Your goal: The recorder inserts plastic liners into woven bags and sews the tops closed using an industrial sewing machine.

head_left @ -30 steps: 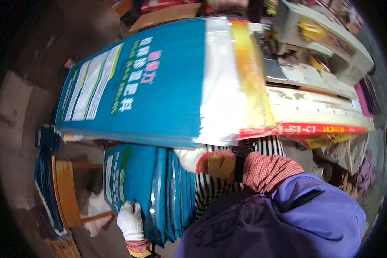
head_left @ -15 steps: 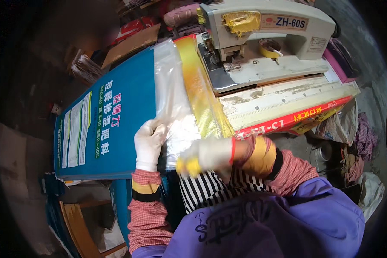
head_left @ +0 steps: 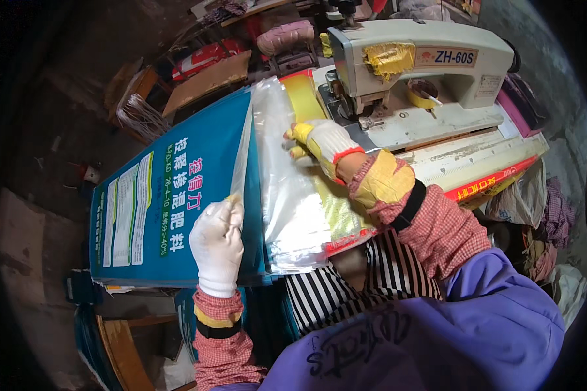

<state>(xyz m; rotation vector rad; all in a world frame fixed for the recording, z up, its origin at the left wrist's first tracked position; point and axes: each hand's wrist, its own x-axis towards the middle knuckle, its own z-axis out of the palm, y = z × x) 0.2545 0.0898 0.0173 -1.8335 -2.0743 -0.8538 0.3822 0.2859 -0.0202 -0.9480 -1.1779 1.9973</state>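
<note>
A stack of teal printed bags (head_left: 147,195) lies in front of me. My left hand (head_left: 218,241), in a white glove, is closed on the edge of the top bag, which curls up with its pale inner side showing. A clear plastic liner (head_left: 292,215) sticks out to the right from the bags. Over the liner's right side is my right hand (head_left: 319,144), in a white glove with yellow fingertips. Its fingers are apart, with nothing seen in them. A shiny yellow sack (head_left: 346,205) lies under the liner and the right hand.
A white sewing machine (head_left: 430,72) stands at the far right, with a yellow tape roll (head_left: 422,98) on its base. Behind the bags are a brown board (head_left: 205,81) and a pink padded stool (head_left: 285,38). A wooden frame (head_left: 120,345) stands at lower left.
My left hand has shifted and now lifts the top bag's edge away from the liner. My right hand has moved from near my lap to farther up the liner. The view has shifted slightly.
</note>
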